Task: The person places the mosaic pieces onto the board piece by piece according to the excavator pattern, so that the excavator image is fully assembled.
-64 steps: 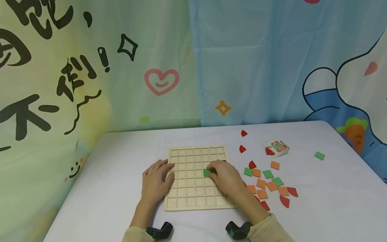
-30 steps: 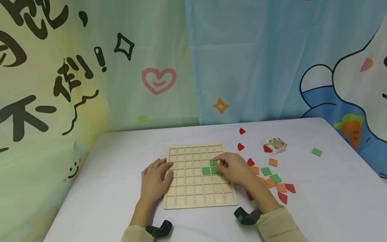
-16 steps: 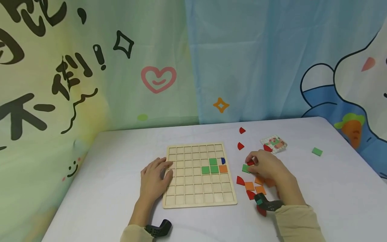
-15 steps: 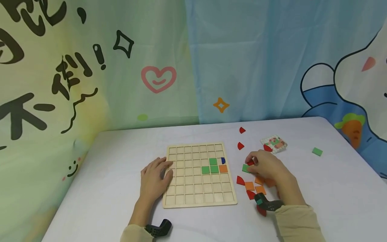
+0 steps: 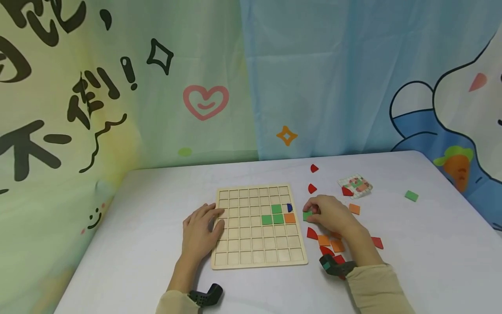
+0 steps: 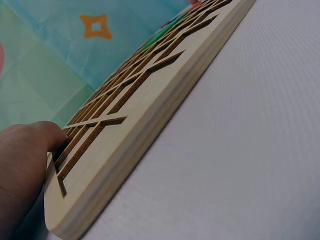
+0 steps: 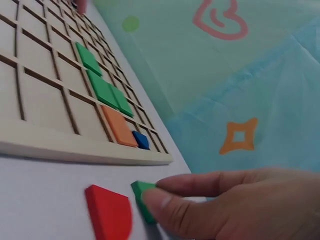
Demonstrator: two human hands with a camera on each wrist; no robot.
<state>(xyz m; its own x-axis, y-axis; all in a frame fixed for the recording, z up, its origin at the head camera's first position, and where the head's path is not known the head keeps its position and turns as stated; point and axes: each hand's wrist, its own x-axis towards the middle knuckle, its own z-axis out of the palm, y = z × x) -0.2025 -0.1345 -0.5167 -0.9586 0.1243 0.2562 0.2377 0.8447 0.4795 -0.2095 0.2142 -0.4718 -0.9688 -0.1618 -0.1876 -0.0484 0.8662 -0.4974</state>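
My left hand (image 5: 201,231) rests on the left edge of a wooden grid board (image 5: 239,261), fingers relaxed; in the left wrist view its thumb (image 6: 35,140) lies at the board's rim. Just right of the board, my right hand (image 5: 331,213) pinches a green square tile (image 7: 142,197) between thumb and forefinger. On the board sit several green tiles (image 5: 266,220), one orange square tile (image 5: 290,218) and a dark blue half-round piece (image 5: 289,208). A red quarter-round piece (image 7: 107,212) lies beside the held tile in the right wrist view.
Orange squares (image 5: 323,240) and red quarter-round pieces (image 5: 378,242) lie scattered under and around my right forearm. A small stack of pattern cards (image 5: 357,185) stands at the back right, a red piece on it. A lone green tile (image 5: 412,196) lies far right.
My right hand has left the board, where several green tiles and the orange one now show, reached to the loose pieces, then come back left with a green tile. The left hand stays put.
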